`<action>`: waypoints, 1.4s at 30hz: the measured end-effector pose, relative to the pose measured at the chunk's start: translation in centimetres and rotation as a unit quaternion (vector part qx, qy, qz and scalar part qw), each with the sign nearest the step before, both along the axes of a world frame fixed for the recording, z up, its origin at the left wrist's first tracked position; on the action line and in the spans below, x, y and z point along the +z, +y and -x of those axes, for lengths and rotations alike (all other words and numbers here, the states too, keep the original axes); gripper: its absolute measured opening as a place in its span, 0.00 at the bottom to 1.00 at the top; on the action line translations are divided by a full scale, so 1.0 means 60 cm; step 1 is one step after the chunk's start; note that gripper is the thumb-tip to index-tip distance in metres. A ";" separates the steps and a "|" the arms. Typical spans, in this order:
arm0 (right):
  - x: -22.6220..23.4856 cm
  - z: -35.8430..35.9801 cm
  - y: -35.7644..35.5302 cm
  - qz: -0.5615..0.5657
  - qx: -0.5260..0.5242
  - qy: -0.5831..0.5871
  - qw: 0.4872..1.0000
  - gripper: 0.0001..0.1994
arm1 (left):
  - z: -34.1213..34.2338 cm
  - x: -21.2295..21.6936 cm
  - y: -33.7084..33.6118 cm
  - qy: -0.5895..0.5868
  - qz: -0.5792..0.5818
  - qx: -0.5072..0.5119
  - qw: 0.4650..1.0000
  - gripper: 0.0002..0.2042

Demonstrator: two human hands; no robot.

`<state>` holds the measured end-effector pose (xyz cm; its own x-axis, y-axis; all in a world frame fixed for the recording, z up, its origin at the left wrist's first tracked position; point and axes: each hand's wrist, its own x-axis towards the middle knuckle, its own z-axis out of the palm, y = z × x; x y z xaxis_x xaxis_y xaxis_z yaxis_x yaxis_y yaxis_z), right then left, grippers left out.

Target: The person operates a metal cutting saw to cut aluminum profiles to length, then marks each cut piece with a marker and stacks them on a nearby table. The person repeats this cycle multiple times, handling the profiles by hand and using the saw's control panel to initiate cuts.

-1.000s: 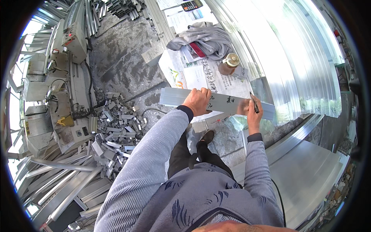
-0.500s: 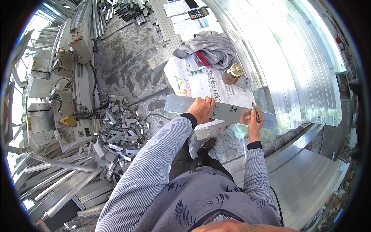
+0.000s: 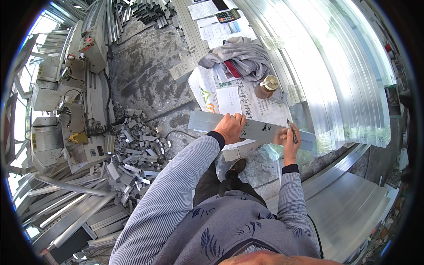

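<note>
Marking a long grey aluminium profile (image 3: 260, 129) lying across the paper-covered surface (image 3: 212, 95), left hand (image 3: 229, 128) pressed flat on it, right hand (image 3: 289, 138) gripping a pen (image 3: 292, 131); likely calling next for steady bracing.

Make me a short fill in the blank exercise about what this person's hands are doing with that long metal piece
1. The left hand presses down on a long flat ____ bar.
2. The right hand holds a dark ____ at the bar.
3. Beyond the bar, a jar stands beside a crumpled ____ cloth.
4. On the floor to the person's left lies a heap of short metal ____.

Missing words: metal; pen; grey; offcuts
</note>
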<state>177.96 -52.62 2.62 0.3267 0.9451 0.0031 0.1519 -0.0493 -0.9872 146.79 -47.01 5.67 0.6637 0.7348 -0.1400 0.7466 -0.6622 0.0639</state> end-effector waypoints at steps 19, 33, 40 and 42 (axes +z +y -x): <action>0.001 -0.006 -0.004 0.017 -0.001 0.018 1.000 0.21 | 0.000 0.011 -0.003 -0.038 -0.017 0.011 0.999 0.41; 0.015 -0.013 -0.012 0.022 -0.034 0.097 0.994 0.20 | -0.003 0.013 -0.009 -0.039 -0.008 0.026 0.999 0.38; 0.042 -0.021 -0.032 -0.007 0.007 -0.067 0.998 0.12 | -0.008 -0.019 -0.003 -0.040 0.013 0.059 0.997 0.32; 0.034 -0.023 -0.031 -0.063 0.022 -0.137 0.988 0.10 | -0.011 -0.033 -0.005 -0.057 0.024 0.061 0.996 0.35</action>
<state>179.32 -54.51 4.66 0.2553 0.9451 0.2042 0.4137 0.0841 -0.9065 147.48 -47.31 3.67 0.5840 0.8048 -0.1057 0.8070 -0.5615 0.1833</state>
